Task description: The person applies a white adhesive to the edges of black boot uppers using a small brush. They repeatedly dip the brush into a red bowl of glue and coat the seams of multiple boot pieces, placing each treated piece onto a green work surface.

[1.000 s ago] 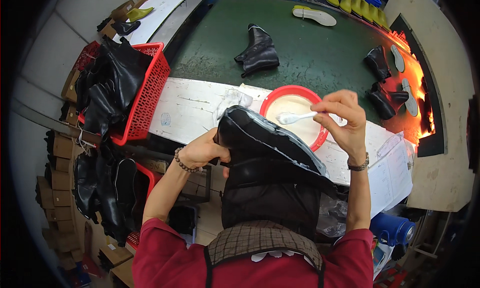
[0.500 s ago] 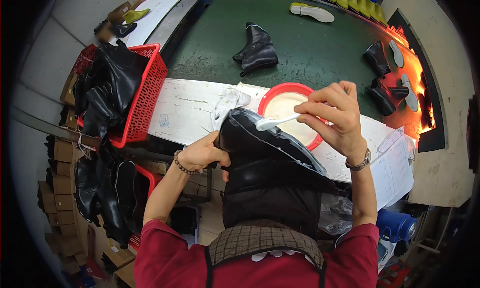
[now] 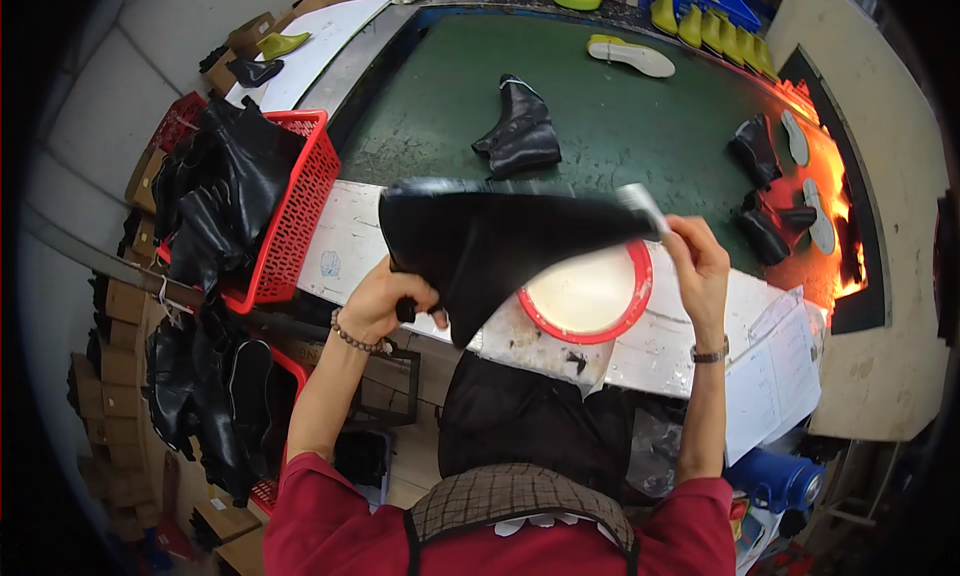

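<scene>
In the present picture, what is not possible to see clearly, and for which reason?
Head view:
White brush: bristles blurred.
Held boot: far side turned away.
Red bowl: upper-left rim hidden by this boot.
Red basket: lower contents covered by piled boots.
Papers: writing too small.

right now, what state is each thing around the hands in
Large black boot: gripped by the left hand, upper edge motion-blurred
Slim white brush: pinched by the right hand, blurred; contact with the boot unclear
Round red basin: open, holding creamy white liquid
Red perforated plastic basket: heaped with black footwear
Short black ankle boot: resting on the green surface
</scene>
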The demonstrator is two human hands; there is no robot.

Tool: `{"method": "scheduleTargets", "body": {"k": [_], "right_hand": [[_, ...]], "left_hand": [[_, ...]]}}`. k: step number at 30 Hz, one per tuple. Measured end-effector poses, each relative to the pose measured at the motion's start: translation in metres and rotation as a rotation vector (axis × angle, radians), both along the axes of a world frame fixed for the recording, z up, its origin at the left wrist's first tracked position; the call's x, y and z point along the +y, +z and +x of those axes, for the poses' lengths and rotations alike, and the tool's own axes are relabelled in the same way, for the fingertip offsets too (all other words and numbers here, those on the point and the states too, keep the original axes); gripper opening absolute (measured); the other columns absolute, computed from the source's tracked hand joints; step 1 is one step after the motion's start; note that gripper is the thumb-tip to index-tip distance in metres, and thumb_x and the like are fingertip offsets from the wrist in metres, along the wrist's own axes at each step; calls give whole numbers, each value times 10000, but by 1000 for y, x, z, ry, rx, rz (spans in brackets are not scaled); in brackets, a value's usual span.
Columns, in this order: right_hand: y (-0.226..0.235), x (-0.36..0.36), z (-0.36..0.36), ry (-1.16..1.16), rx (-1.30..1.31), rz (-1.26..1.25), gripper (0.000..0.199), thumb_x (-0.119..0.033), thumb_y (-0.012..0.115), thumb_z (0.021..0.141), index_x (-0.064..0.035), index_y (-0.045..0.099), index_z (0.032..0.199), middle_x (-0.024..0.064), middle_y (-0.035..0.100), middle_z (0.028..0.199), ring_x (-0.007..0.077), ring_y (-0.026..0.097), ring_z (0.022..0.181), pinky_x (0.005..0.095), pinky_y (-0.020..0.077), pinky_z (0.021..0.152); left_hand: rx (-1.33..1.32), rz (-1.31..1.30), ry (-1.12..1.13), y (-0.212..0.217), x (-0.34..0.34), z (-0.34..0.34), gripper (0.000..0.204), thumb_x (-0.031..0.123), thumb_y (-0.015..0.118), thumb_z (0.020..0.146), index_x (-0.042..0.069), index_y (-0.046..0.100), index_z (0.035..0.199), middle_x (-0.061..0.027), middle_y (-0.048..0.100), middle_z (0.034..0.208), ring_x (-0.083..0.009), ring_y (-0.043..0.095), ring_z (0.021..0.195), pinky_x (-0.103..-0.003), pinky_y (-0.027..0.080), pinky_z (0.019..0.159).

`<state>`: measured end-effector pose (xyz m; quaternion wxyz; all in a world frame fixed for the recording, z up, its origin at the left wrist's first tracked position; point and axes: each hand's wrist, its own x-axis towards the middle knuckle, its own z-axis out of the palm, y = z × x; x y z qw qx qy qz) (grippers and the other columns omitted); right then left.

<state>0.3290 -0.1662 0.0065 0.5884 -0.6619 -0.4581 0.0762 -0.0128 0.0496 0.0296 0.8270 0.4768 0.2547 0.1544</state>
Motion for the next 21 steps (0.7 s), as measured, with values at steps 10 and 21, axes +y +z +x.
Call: {"method": "scheduleTargets", "body": {"k": [10, 21], "right_hand": [[-112, -29, 12, -184, 809, 113, 238, -224, 580, 1081, -95, 518, 890, -84, 389, 622, 8, 284, 455, 220, 233, 396], [-110, -28, 7, -291, 748, 69, 202, -158, 605, 1062, -79, 522, 895, -76, 440, 616, 4, 336, 448, 220, 255, 391]], "left_hand": [[-185, -405, 267, -36, 130, 101, 51, 2, 665, 933, -30, 676, 895, -126, 703, 895, -277, 720, 827, -377, 676, 734], [-151, -163, 466, -57, 261, 341, 68, -25, 722, 922, -69, 673, 935, -127, 697, 957, -220, 701, 855, -331, 687, 787]]}}
